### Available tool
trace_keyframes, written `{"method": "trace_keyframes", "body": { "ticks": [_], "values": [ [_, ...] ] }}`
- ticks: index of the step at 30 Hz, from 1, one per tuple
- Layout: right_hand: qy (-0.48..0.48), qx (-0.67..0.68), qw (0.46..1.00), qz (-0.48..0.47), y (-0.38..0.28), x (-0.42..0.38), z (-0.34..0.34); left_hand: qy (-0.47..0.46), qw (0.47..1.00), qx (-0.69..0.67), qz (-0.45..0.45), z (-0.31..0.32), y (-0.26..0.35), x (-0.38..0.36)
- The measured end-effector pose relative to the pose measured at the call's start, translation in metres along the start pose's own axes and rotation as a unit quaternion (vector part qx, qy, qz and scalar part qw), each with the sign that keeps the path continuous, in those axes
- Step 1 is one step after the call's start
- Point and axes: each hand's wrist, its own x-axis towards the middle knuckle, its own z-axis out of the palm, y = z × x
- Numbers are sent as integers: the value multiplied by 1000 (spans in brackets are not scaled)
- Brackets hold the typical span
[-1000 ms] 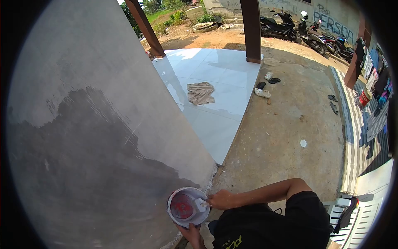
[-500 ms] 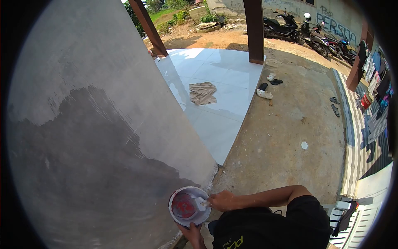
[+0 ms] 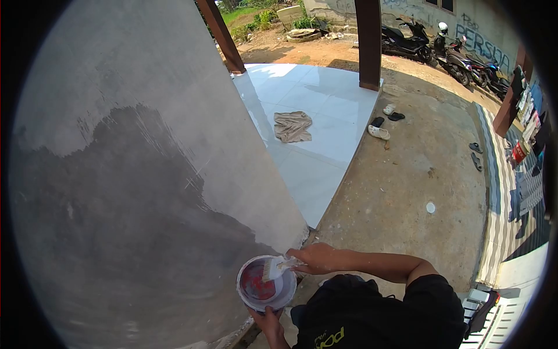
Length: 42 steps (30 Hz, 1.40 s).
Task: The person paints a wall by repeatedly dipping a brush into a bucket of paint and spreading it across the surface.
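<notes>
Paintbrush [image 3: 278, 266] has lifted and tilted over the bucket [image 3: 285, 292], bristles now showing, seemingly clear of the contents; the right hand [image 3: 317, 259] grips its handle, the left hand [image 3: 269, 324] clasps the bucket.

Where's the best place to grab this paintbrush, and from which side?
I'd grip the paintbrush by its handle, coming from the right, as the right hand does. The handle points right, past the rim of the bucket, while the bristles angle left over its opening, so that side should keep fingers off them.
</notes>
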Motion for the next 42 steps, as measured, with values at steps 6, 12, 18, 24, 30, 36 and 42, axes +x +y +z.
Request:
{"method": "trace_keyframes", "body": {
  "ticks": [6,12,18,24,30,36,42],
  "values": [
    [70,7,996,-52,-17,17,-71,8,999,-31,-1,-13,-10,3],
    [174,-42,974,-139,-47,24,-127,18,994,-105,-33,-43,-25,4],
    [285,-15,927,-245,-56,32,-162,63,993,-98,-4,-67,-32,-6],
    [331,-71,880,-333,-67,46,-202,117,990,-81,2,-86,-30,-12],
    [317,-136,877,-336,-59,84,-226,155,985,-80,9,-92,-32,-9],
    [337,-154,851,-372,-61,105,-254,160,973,-166,2,-143,-82,9],
    [500,-236,710,-437,-86,108,-302,247,955,-163,-34,-174,-111,3]
  ]
}}
